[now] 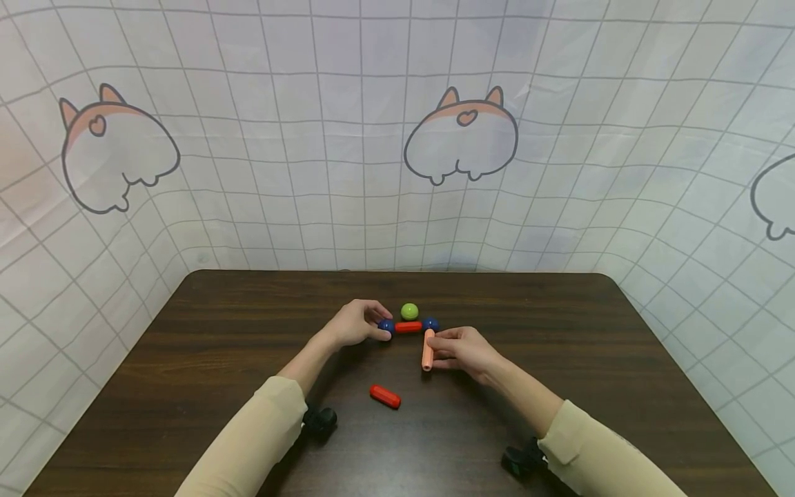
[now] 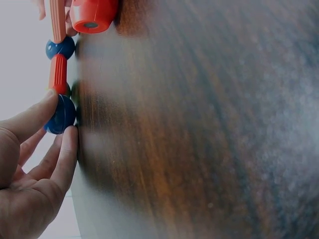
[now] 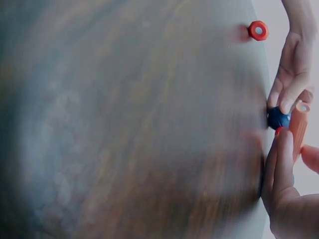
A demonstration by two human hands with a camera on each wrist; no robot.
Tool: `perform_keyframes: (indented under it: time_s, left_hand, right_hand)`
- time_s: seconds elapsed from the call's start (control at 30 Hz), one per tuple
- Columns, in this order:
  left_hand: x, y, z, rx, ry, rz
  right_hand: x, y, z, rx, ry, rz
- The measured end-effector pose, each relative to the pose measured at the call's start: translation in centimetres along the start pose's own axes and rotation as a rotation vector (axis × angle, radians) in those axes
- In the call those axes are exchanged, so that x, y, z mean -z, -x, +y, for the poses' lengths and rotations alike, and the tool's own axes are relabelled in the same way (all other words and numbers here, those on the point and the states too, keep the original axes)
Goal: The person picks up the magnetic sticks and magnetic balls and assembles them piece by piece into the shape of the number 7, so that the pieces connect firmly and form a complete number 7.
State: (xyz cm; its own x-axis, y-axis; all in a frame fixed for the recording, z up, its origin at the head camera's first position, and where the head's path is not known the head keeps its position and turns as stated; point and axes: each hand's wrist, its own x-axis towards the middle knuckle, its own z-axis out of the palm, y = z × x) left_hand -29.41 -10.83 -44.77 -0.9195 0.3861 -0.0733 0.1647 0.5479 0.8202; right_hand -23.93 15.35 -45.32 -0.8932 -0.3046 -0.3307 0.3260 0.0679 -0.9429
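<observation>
My left hand [image 1: 357,323] pinches a dark blue ball [image 1: 386,326] between thumb and fingers. A ridged red rod [image 1: 408,327] lies between that ball and a second blue ball [image 1: 430,324], touching both in the left wrist view. In my right hand [image 1: 466,353], thumb and fingers hold an orange rod [image 1: 428,351]. Its far end meets the second blue ball; its near end, with a round metal-looking spot, shows in the right wrist view [image 3: 302,107]. Just behind the red rod sits a lime green ball [image 1: 409,312]; whether they touch, I cannot tell.
Nearer to me on the dark wooden table [image 1: 217,386] lies another red rod [image 1: 385,396], between the two forearms. A white grid-patterned curtain [image 1: 360,207] surrounds the table at the back and sides. Black wrist devices [image 1: 319,421] hang under both sleeves.
</observation>
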Motion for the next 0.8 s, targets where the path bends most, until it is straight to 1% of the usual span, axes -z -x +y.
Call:
perform_keyframes:
  time_s: [0.07,0.23,0.33,0.53,0.8]
  left_hand:
    - [0.04,-0.03,-0.02,-0.003,-0.006,0.001]
    - [0.06,-0.04,0.0,-0.005,-0.012,0.003]
    - [0.05,-0.04,-0.01,-0.004,-0.014,0.004]
    - [0.01,-0.08,0.02,-0.004,-0.017,0.004]
    - [-0.07,-0.09,0.16,-0.002,-0.025,0.005]
  right_hand:
    - [-0.1,-0.04,0.01,0.003,-0.001,0.008]
    - [-0.33,-0.12,0.03,-0.001,0.052,0.015]
    - [-0.44,-0.18,-0.01,-0.012,0.064,0.026]
    - [-0.61,-0.38,-0.19,-0.036,0.051,0.047]
    - [-0.77,-0.43,-0.34,-0.051,0.019,0.044]
